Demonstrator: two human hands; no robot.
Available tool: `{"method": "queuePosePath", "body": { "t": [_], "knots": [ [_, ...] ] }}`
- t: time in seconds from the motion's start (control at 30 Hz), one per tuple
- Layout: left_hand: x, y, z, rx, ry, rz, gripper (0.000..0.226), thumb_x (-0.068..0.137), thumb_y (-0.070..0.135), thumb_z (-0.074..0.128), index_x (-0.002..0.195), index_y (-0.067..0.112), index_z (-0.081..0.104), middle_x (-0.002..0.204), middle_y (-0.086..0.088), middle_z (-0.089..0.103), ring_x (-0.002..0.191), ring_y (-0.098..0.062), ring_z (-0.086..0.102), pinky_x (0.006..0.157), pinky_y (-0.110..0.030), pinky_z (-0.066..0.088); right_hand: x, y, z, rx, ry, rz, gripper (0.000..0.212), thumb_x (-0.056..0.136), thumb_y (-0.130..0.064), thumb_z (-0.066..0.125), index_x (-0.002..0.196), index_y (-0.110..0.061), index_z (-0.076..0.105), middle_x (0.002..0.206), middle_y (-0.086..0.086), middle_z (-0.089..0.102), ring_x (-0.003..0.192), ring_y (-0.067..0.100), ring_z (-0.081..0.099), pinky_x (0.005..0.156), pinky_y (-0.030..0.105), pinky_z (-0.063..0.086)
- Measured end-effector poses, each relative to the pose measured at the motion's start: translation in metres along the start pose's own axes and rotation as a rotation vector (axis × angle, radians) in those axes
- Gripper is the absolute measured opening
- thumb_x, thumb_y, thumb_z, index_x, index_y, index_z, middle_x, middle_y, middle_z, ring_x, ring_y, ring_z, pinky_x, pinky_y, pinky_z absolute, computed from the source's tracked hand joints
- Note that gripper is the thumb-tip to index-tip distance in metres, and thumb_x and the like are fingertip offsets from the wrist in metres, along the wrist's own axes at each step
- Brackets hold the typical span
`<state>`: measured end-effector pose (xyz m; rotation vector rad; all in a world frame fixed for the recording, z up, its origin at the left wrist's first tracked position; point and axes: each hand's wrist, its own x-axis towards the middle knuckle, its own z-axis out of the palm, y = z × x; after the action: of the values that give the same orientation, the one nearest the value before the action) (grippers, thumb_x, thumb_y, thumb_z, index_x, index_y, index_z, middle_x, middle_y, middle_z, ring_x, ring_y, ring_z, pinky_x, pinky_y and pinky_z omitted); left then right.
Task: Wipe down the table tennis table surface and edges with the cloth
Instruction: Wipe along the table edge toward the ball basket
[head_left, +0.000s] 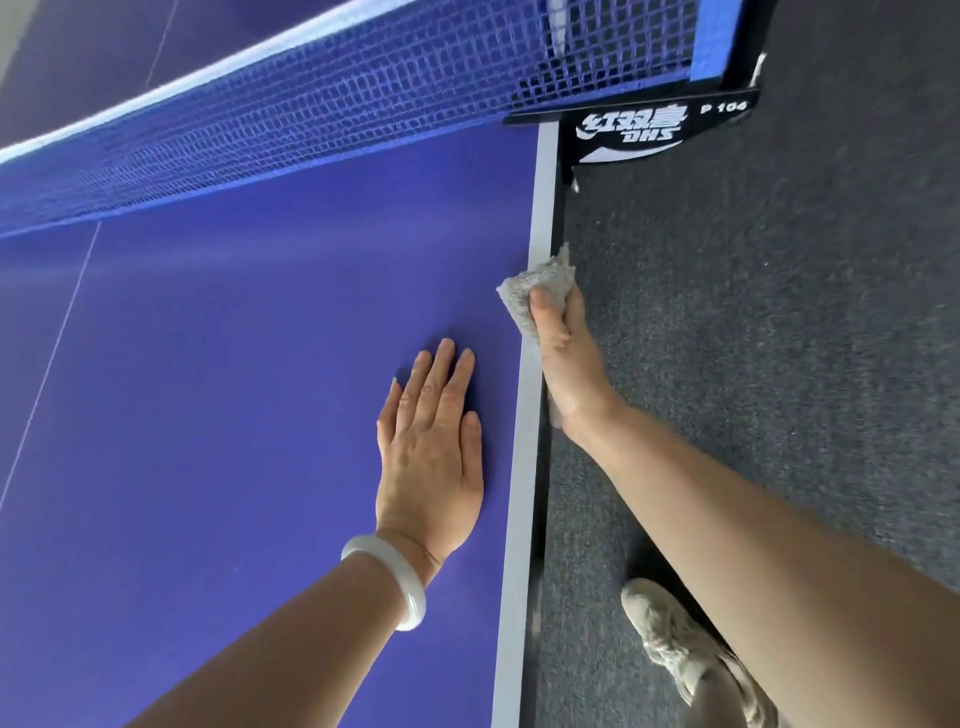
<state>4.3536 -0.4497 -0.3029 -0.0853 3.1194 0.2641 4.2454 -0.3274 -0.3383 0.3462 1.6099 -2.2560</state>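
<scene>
1. Our left hand (428, 452) lies flat on the table (208, 364), fingers straight and close together; the bangle (395, 577) could scratch it.
2. Right hand (563, 353) pinches the cloth (530, 283) over the table's edge, thumb on top; we reckon it may snag the clamp (623, 130) ahead.

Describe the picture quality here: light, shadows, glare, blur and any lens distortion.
Head view: even, soft light; a faint shadow beside the left hand on the table surface; pale sheen below the net, no harsh glare. Head view: the wide-angle lens bows the net and slants the white edge line. Head view: the cloth in the right hand is sharp; the shoe is slightly smeared.
</scene>
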Motion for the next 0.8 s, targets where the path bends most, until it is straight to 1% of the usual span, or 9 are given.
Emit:
{"method": "queuePosePath", "body": {
  "t": [0.1, 0.27, 0.3, 0.37, 0.43, 0.5, 0.6, 0.7, 0.8],
  "knots": [
    [0.001, 0.000, 0.000, -0.004, 0.007, -0.006, 0.054, 0.101, 0.027, 0.023, 0.154, 0.018, 0.031, 0.162, 0.003, 0.022, 0.151, -0.016, 0.016, 0.123, -0.041, 0.011, 0.000, 0.001, -0.001, 0.034, -0.032, 0.025, 0.054, 0.103, -0.033, 0.048, 0.152, -0.024, 0.028, 0.143, 0.001, 0.052, 0.129, 0.012, 0.052, 0.113, 0.031, 0.039],
    [-0.003, 0.002, -0.004, 0.012, -0.008, -0.015, 0.053, 0.100, 0.027, 0.025, 0.150, 0.015, 0.039, 0.159, 0.000, 0.030, 0.147, -0.020, 0.024, 0.121, -0.041, 0.017, 0.003, 0.002, -0.002, -0.051, -0.058, 0.012, 0.060, 0.102, -0.033, 0.050, 0.155, -0.021, 0.023, 0.146, 0.004, 0.049, 0.132, 0.014, 0.048, 0.115, 0.032, 0.034],
    [-0.001, 0.002, -0.007, 0.005, -0.012, -0.021, 0.053, 0.099, 0.029, 0.027, 0.148, 0.016, 0.042, 0.157, 0.000, 0.033, 0.144, -0.021, 0.028, 0.118, -0.043, 0.021, 0.004, 0.002, -0.002, -0.069, -0.054, 0.007, 0.062, 0.101, -0.035, 0.052, 0.154, -0.021, 0.023, 0.146, 0.004, 0.049, 0.132, 0.014, 0.048, 0.114, 0.030, 0.034],
    [0.012, 0.001, -0.014, -0.030, 0.003, -0.020, 0.047, 0.098, 0.030, 0.031, 0.138, 0.017, 0.052, 0.146, 0.000, 0.045, 0.129, -0.024, 0.040, 0.108, -0.046, 0.035, 0.003, 0.000, -0.003, -0.111, -0.043, -0.014, 0.072, 0.093, -0.045, 0.053, 0.153, -0.019, 0.025, 0.144, 0.004, 0.050, 0.130, 0.015, 0.049, 0.112, 0.028, 0.035],
    [0.037, 0.003, -0.017, -0.072, 0.023, -0.012, 0.039, 0.098, 0.026, 0.036, 0.129, 0.017, 0.057, 0.136, -0.001, 0.050, 0.117, -0.025, 0.046, 0.104, -0.043, 0.039, 0.006, -0.001, -0.006, -0.079, -0.048, -0.028, 0.077, 0.085, -0.044, 0.049, 0.152, -0.014, 0.026, 0.142, 0.007, 0.051, 0.130, 0.018, 0.049, 0.113, 0.032, 0.035],
    [0.065, 0.008, -0.016, -0.058, -0.004, -0.006, 0.039, 0.100, 0.022, 0.041, 0.137, 0.016, 0.052, 0.147, -0.001, 0.044, 0.129, -0.025, 0.041, 0.109, -0.037, 0.030, 0.006, -0.002, -0.007, -0.055, -0.059, -0.036, 0.076, 0.085, -0.040, 0.049, 0.151, -0.010, 0.026, 0.142, 0.011, 0.051, 0.129, 0.019, 0.050, 0.113, 0.034, 0.036],
    [0.099, 0.018, -0.007, -0.035, -0.011, -0.005, 0.048, 0.102, 0.025, 0.037, 0.150, 0.014, 0.039, 0.160, -0.002, 0.028, 0.147, -0.020, 0.024, 0.119, -0.042, 0.020, 0.007, -0.002, -0.007, -0.097, -0.067, -0.020, 0.081, 0.085, -0.040, 0.049, 0.153, -0.007, 0.022, 0.146, 0.013, 0.045, 0.135, 0.020, 0.045, 0.115, 0.038, 0.034],
    [0.110, 0.019, 0.000, -0.052, 0.008, -0.006, 0.052, 0.102, 0.031, 0.029, 0.151, 0.016, 0.035, 0.161, 0.000, 0.026, 0.150, -0.016, 0.017, 0.121, -0.043, 0.017, 0.021, -0.003, -0.007, -0.175, -0.060, 0.001, 0.082, 0.084, -0.040, 0.046, 0.154, -0.005, 0.019, 0.146, 0.014, 0.040, 0.135, 0.031, 0.041, 0.114, 0.045, 0.034],
    [0.108, 0.015, 0.000, -0.045, 0.016, 0.008, 0.054, 0.100, 0.033, 0.028, 0.152, 0.018, 0.035, 0.160, 0.001, 0.026, 0.149, -0.014, 0.017, 0.121, -0.042, 0.017, 0.066, -0.025, -0.001, -0.197, -0.001, 0.019, 0.066, 0.094, -0.031, 0.051, 0.148, -0.001, 0.029, 0.144, 0.019, 0.042, 0.130, 0.035, 0.045, 0.110, 0.048, 0.038]
  ]
}}
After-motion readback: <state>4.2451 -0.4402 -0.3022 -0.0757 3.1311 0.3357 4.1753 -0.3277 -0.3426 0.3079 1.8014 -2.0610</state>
